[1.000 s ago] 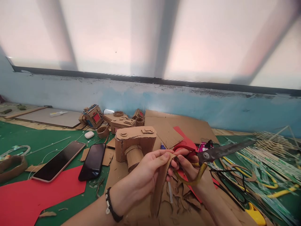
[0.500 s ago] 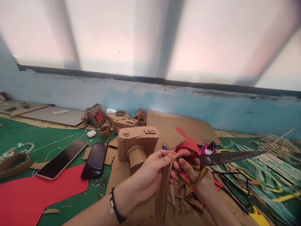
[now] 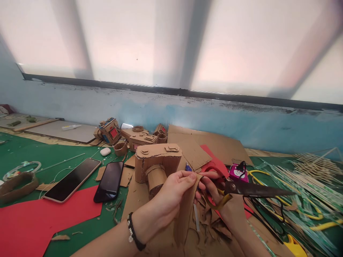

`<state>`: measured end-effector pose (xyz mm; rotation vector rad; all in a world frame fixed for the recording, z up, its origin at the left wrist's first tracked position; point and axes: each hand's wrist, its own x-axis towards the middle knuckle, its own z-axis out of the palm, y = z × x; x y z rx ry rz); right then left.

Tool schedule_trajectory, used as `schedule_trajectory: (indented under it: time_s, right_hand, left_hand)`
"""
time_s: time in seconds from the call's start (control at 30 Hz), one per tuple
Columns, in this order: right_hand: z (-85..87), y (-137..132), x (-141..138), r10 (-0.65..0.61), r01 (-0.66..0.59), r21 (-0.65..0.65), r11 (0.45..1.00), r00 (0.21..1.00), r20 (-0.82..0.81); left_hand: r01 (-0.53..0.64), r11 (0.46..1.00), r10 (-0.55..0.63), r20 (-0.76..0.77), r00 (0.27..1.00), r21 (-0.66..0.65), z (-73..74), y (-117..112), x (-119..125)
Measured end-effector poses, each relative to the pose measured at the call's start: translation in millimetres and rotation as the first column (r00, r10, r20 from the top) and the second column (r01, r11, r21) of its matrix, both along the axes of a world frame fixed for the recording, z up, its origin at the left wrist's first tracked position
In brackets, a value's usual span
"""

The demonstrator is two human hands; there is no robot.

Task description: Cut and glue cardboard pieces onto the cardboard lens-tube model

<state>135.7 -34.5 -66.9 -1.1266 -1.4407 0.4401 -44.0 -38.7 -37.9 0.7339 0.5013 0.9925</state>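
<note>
Between thumb and fingers, my left hand (image 3: 171, 192) pinches a strip of cardboard (image 3: 185, 214) by its upper end; the strip hangs down toward me. My right hand (image 3: 225, 203) has its fingertips at the same upper end. Hooked on that hand are large scissors (image 3: 241, 187) with one red and one yellow handle, the dark blades pointing right, away from the strip. Just behind my left hand stands a cardboard model camera (image 3: 158, 164) with a tube-shaped lens (image 3: 157, 180). Cardboard scraps (image 3: 214, 223) lie below my hands.
Two phones (image 3: 109, 181) and red paper (image 3: 66, 210) lie at left, near a cardboard ring (image 3: 18, 187). More cardboard cameras (image 3: 108, 131) stand by the wall. A pink power adapter (image 3: 238, 172), yellow cable (image 3: 264, 173) and many sticks (image 3: 318, 164) are at right.
The cardboard strip has turned so more of its broad face shows. The scissors have tipped slightly downward, blades still pointing right. My left hand keeps its pinch.
</note>
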Motion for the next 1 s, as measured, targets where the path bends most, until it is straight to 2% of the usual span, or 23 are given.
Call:
schedule_trajectory:
  time_s: [0.1, 0.23, 0.37, 0.7, 0.8, 0.9, 1.0]
  right_hand:
    - [0.7, -0.6, 0.3, 0.05, -0.052, -0.038, 0.998, 0.997, -0.055]
    - [4.1, -1.9, 1.6, 0.056, -0.067, -0.076, 0.995, 0.989, -0.139]
    - [7.3, -4.8, 2.2, 0.072, -0.09, -0.092, 0.992, 0.98, -0.184]
    - [11.0, -8.1, 1.3, 0.037, -0.083, -0.174, 0.981, 0.967, -0.253]
    - [12.4, -9.5, 0.8, 0.029, -0.076, -0.172, 0.982, 0.965, -0.26]
    - [16.2, -14.3, -4.9, 0.012, -0.064, -0.184, 0.981, 0.963, -0.271]
    - [21.0, -19.7, -14.0, 0.078, -0.134, -0.173, 0.976, 0.952, -0.297]
  left_hand:
    - [-0.083, 0.993, 0.087, -0.048, 0.995, 0.078, -0.3, -0.9, 1.7]
    - [-0.184, 0.958, 0.201, -0.059, 0.978, 0.219, 3.4, -3.6, 3.4]
    - [-0.17, 0.939, 0.195, -0.055, 0.979, 0.3, 6.8, -7.8, 4.4]
    - [-0.153, 0.875, 0.264, -0.187, 0.946, 0.459, 0.8, -15.9, 5.6]
    - [-0.154, 0.876, 0.284, -0.232, 0.93, 0.457, 1.8, -16.5, 6.8]
    - [-0.191, 0.903, 0.286, -0.206, 0.936, 0.384, 1.2, -14.3, 8.7]
    - [-0.196, 0.917, 0.272, -0.187, 0.944, 0.347, 0.8, -11.7, 9.3]
